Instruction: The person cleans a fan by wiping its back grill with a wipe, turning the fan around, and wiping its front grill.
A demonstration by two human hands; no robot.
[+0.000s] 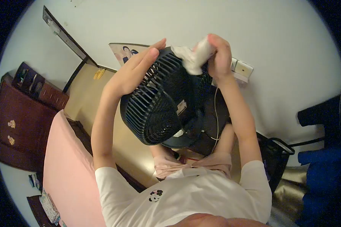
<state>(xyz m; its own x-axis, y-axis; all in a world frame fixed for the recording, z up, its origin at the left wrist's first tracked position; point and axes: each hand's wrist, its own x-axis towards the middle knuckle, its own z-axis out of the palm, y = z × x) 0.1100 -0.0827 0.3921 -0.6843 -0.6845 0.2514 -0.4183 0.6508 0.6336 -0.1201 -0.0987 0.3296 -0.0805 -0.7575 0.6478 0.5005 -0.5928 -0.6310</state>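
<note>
left grip (136,70) is open, palm laid on the fan (147,113) mid-frame. right grip (220,56)'s clenched on a white cloth (195,58), upper centre. dark counter (222,113) under the fan, pink bed (70,170) lower left, pale wall (276,38) up top.

A pink-covered bed (72,170), a dark red cabinet (28,113), yellow slippers (99,73) on the floor (81,85).

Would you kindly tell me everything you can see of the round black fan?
The round black fan, apparently plastic, has a ribbed grille, a pale label and a dark rounded base. Its head is tilted. The left hand lies against the grille; the right hand holds crumpled white cloth or tissue at the fan's upper edge, contact unclear.
</note>
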